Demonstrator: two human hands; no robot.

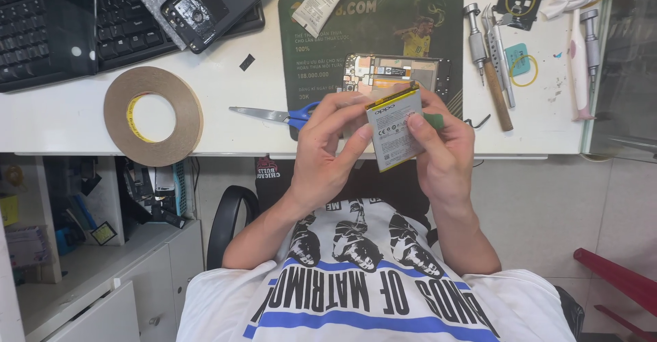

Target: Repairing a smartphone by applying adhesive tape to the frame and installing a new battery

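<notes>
Both my hands hold a flat white phone battery [395, 131] with a yellow top edge, just above the front edge of the white desk [61, 119]. My left hand [327, 150] grips its left side with thumb and fingers. My right hand [445, 147] grips the right side, thumb on the face, with a small green piece [432, 119] by the fingers. An opened phone body [397, 73] with exposed circuit parts lies on the dark green mat [308, 54] right behind my hands.
Blue-handled scissors [274, 115] lie left of my hands. A roll of brown tape [153, 115] sits at the desk's front edge. A black keyboard [61, 23], a phone back cover [219, 3], screwdrivers and tweezers [493, 54], and yellow rubber bands [523, 71] are on the desk.
</notes>
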